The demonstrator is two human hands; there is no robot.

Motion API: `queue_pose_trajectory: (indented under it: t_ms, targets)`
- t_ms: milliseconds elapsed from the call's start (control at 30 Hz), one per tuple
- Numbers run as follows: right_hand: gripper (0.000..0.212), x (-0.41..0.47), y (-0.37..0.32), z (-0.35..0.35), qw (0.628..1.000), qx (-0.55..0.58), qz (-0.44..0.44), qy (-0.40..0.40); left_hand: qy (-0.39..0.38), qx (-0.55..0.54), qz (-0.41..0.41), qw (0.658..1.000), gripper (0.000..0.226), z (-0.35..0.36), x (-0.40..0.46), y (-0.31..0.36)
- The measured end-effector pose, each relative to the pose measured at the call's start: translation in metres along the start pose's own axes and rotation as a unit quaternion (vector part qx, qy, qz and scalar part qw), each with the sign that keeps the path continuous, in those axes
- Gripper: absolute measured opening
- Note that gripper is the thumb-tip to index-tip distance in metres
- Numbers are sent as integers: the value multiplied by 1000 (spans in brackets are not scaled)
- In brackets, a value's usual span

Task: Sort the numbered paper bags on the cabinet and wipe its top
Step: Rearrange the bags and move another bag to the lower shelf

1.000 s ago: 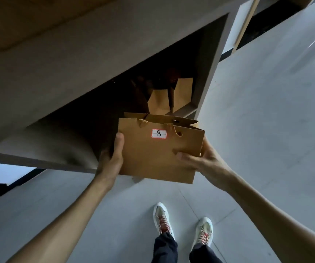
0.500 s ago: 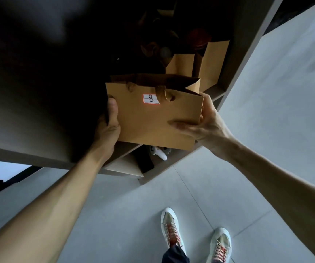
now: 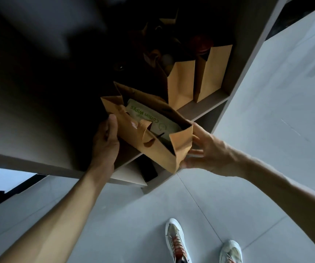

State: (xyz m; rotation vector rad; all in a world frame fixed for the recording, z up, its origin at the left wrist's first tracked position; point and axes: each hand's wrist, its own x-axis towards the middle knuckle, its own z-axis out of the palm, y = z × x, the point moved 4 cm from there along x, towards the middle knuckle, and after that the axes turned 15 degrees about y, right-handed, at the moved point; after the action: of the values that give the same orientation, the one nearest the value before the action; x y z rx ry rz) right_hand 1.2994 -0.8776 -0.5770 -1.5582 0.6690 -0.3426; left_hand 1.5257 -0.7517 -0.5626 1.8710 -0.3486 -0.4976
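Two bare hands hold one brown paper bag [image 3: 149,143] at the front edge of a shelf inside a grey cabinet [image 3: 206,109], seen from above by a camera on the person's head. The bag is tipped so its open mouth faces the camera. The left hand [image 3: 105,141] grasps the bag's left end, thumb up against the paper and fingers curled behind it. The right hand [image 3: 208,150] grasps the bag's right end, fingers spread along the side fold and under the lower corner. Inside the bag lies a flat pale pack [image 3: 153,118] printed in green with the words "Cotton Wipes". A folded paper handle [image 3: 144,133] hangs over the near wall of the bag. The bag's number label cannot be read from this angle.

Further back on the same shelf, to the right of the held bag, stand two more brown paper bags, upright and side by side: the nearer one [image 3: 181,82] just behind the held bag, the other [image 3: 212,73] against the cabinet's right wall. The shelf space behind and to the left of the held bag is too dark to make out.

Below the held bag, a lower compartment of the cabinet holds a dark flat object [image 3: 149,168]. Below the cabinet is a pale grey tiled floor [image 3: 134,224], with two light-coloured sneakers [image 3: 175,238] with orange-red laces.
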Motion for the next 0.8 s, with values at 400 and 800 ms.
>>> queue_pose_trajectory:
  t_ms: [400, 800]
  targets:
    - [39, 36, -16, 19, 962, -169, -46, 211, 50, -111, -89, 989, 27, 16, 19, 11]
    - [60, 83, -33, 7, 910, -251, 125, 305, 45, -122, -143, 981, 44, 40, 38, 31]
